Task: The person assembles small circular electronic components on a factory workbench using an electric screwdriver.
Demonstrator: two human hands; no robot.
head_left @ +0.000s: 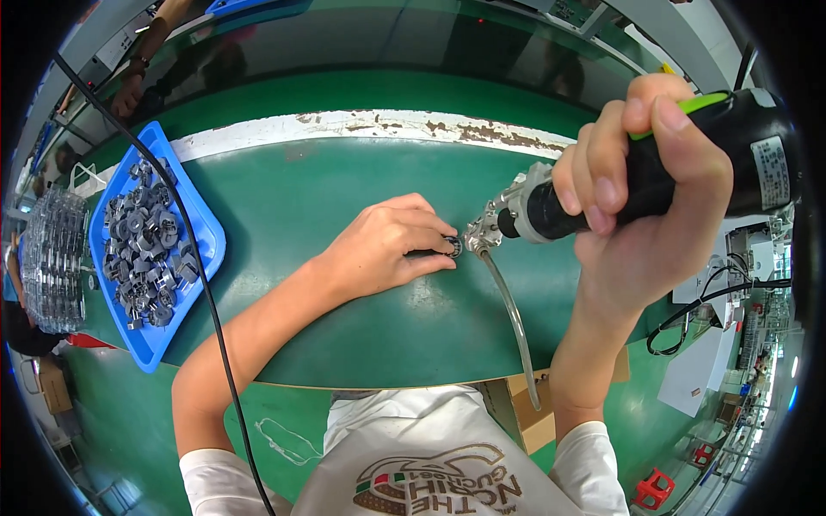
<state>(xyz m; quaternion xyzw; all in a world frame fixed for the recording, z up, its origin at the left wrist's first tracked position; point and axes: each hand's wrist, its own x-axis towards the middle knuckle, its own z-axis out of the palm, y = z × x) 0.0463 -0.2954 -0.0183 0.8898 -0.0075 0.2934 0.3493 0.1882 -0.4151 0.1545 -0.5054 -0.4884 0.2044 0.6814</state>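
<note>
My right hand (641, 172) is wrapped round the black body of an electric screwdriver (748, 159), its thumb by a green lever. At the screwdriver's front sits a metal and clear-plastic nose (495, 222), with a clear tube (516, 322) hanging from it past the table edge. My left hand (387, 241) rests on the green table and pinches a small dark round part (453, 247), mostly hidden by the fingers. The tool's nose is close to the right of that part; whether they touch, I cannot tell.
To the left, a blue tray (211, 236) holds many small grey and black parts (146, 236). Stacked clear plastic trays (53, 258) stand beyond it. A black cable (202, 275) crosses the left side. Along the table's far side runs a worn white strip (370, 123). Below the table sits a cardboard box (525, 404).
</note>
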